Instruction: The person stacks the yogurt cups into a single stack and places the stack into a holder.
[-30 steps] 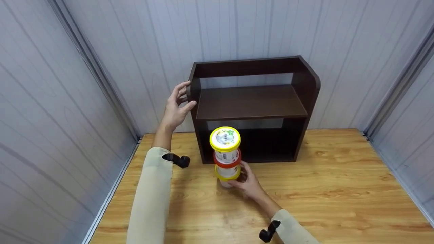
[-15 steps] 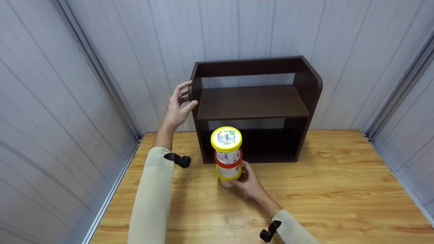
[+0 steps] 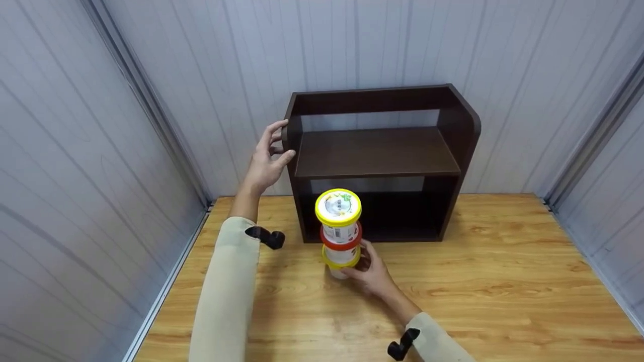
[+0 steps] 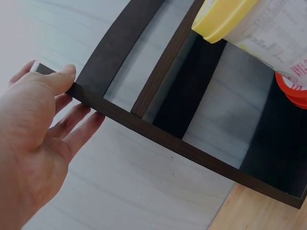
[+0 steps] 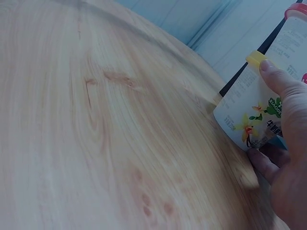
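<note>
Three white tubs stand stacked: the top tub (image 3: 338, 207) has a yellow lid, the middle tub (image 3: 342, 254) a red one, and the bottom tub (image 3: 338, 273) another yellow one. My right hand (image 3: 372, 274) grips the bottom tub from the right, thumb on the yellow lid's rim in the right wrist view. Flowers and green print show on this tub's side (image 5: 249, 127). My left hand (image 3: 264, 166) holds the left side panel of a dark brown two-tier shelf (image 3: 377, 151). Its thumb lies on one side of the panel, fingers on the other, as the left wrist view shows.
The shelf stands on a wood-grain table (image 3: 503, 281) against a pale panelled back wall (image 3: 241, 60). The stack is in front of its lower left compartment area. Side walls (image 3: 75, 176) close in the table left and right.
The whole scene sits slightly further right in the head view. Both hands keep their holds on the shelf and the bottom tub, and the stack stays in front of the shelf.
</note>
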Demonstrator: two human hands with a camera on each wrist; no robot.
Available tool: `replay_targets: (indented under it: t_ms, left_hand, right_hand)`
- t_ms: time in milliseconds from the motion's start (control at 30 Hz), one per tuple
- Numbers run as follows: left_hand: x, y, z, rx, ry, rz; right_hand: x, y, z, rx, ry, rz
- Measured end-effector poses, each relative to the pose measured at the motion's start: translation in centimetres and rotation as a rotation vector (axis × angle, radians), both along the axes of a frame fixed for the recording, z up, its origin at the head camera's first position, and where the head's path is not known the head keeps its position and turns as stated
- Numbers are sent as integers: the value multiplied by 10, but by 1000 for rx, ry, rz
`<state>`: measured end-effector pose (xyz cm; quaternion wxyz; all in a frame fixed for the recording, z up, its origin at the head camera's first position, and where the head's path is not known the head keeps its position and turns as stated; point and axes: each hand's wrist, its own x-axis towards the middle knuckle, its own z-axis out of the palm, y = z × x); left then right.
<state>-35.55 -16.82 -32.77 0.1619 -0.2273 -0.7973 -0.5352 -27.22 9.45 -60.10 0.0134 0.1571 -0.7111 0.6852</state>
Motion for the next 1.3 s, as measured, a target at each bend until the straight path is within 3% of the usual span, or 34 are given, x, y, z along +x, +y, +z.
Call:
replay_targets:
  t_ms: [133,200,367,433,567,1300]
  left_hand:
    - [1,3,1,-31,12,18]
    - [-7,0,-5,-27,8,18]
    - [-26,-9,-19,-11,-15,22]
    - [-27,-9,-20,-6,-24,25]
    - [-28,-6,-20,22,-35,19]
    - [-30,-6,-23,44,-15,-18]
  right_hand:
    - [8,2,16,-5,9,15]
    - [12,3,22,-14,15,21]
    - [6,8,7,-9,8,28]
    - [2,12,1,-3,6,30]
    - [4,22,3,14,17,22]
    - [28,56,31,99,-6,28]
